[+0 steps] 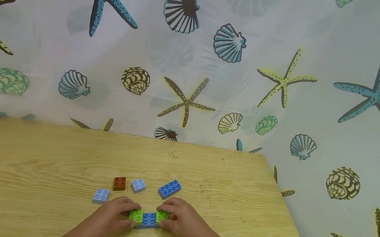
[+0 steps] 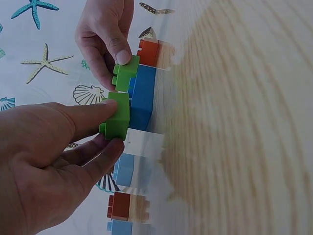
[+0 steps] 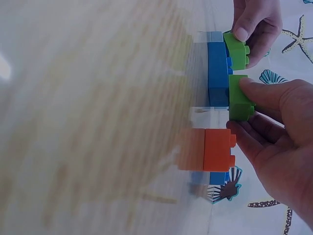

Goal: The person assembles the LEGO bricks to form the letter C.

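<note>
A blue brick (image 1: 148,219) lies on the table with a green brick at each end on its studded top. My left hand (image 1: 111,216) pinches the left green brick (image 1: 135,216) between thumb and fingers. At the other end, the right green brick (image 1: 162,215) is pinched by my right hand (image 1: 182,219). Both wrist views show the green bricks jutting out past the ends of the blue brick (image 2: 143,95). Whether they are pressed fully down, I cannot tell. An orange-red brick (image 3: 217,150) stands close by my right hand, mostly covered by it in the head view.
Beyond the hands lie a light blue brick (image 1: 100,195), a brown-red brick (image 1: 119,183), a second light blue brick (image 1: 138,185) and a long blue brick (image 1: 169,189). The wooden table (image 1: 235,187) meets a shell-patterned curtain (image 1: 196,64) at the back and right.
</note>
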